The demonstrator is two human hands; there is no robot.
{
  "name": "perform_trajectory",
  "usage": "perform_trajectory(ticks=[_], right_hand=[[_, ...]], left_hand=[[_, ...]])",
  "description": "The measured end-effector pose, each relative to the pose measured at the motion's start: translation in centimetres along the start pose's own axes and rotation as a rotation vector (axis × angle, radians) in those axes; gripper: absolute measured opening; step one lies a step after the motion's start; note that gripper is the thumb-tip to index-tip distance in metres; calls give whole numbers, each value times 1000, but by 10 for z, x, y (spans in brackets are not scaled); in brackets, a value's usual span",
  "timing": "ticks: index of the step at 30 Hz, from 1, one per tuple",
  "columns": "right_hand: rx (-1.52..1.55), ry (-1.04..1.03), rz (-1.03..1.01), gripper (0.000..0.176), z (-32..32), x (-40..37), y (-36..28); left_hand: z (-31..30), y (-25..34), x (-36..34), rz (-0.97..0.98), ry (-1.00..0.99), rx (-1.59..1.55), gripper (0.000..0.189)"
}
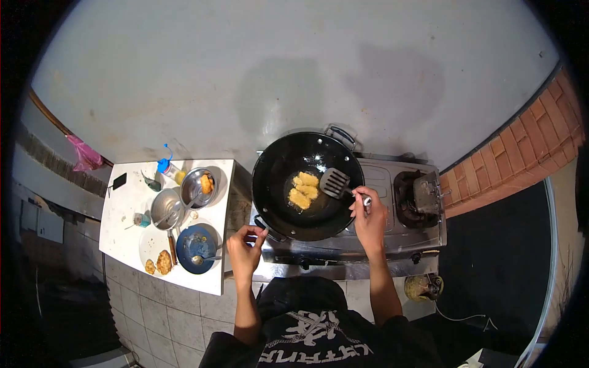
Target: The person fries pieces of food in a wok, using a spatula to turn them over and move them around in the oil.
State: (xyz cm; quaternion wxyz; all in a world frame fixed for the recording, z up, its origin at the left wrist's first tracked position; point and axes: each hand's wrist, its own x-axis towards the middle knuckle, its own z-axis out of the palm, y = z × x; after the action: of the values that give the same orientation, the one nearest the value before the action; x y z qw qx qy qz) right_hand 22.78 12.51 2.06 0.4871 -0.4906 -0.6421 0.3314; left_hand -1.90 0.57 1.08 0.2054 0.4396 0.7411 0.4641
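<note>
A black wok (270, 178) sits on the stove, with several golden fried pieces (299, 197) lying together in oil near its middle. My right hand (370, 224) is closed round the handle of a black slotted spatula (335, 183), whose blade is inside the wok just right of the food. At the wok's lower left rim, my left hand (246, 250) pinches the near side handle (260, 222) between thumb and fingers.
Left of the stove, a white table (208, 279) bears a metal bowl (211, 195), a saucepan (158, 205), a blue plate (196, 232), an oil bottle (172, 172) and a phone (119, 181). A second burner (405, 196) is at right; a gas cylinder (423, 286) stands below.
</note>
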Motion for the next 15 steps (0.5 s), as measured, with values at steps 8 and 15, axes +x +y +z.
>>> perform_trajectory(ticks=[8,15], right_hand=[[53,-30,-44,11,8,-1,1],[-89,-35,-167,10,6,0,8]], left_hand=[[-1,4,0,18,4,39,15],[2,-1,-1,18,15,33,15]])
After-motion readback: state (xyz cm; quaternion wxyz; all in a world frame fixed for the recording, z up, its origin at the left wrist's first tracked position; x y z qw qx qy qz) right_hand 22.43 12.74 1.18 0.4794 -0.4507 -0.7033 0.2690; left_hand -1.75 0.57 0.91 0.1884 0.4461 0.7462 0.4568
